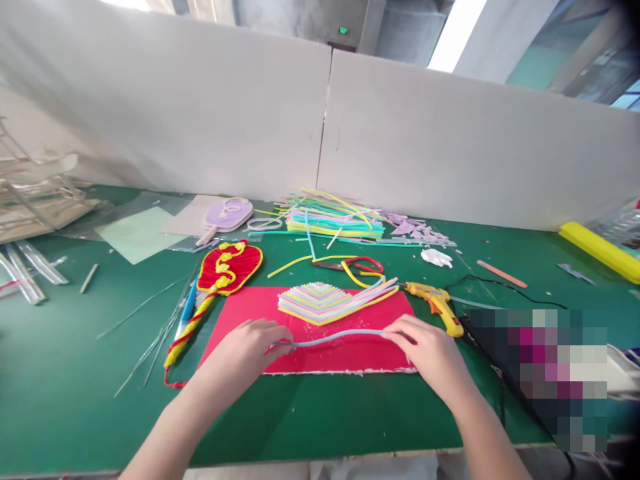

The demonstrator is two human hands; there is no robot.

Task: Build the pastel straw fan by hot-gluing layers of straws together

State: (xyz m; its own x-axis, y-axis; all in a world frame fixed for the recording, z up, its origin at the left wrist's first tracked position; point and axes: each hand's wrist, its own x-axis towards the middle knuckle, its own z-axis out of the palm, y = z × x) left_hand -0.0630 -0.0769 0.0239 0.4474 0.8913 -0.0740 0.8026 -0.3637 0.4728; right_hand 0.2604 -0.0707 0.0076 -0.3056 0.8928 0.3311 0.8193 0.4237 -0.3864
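A pale blue pipe cleaner stretches between my hands, bowed slightly upward in its middle. My left hand pinches one end, and my right hand grips the other. Beneath it lies a red sheet on the green table. On that sheet, just beyond the held strand, several pastel pipe cleaners form a layered V-shaped piece, with longer ends reaching to the right. A yellow hot glue gun rests right of the sheet. Red-handled scissors lie behind the V-shaped piece among loose strands.
A heap of pastel pipe cleaners sits at the back, near purple scraps. Left lie a red and yellow fan, a purple fan and thin wires. A black cord trails right. A white partition stands behind.
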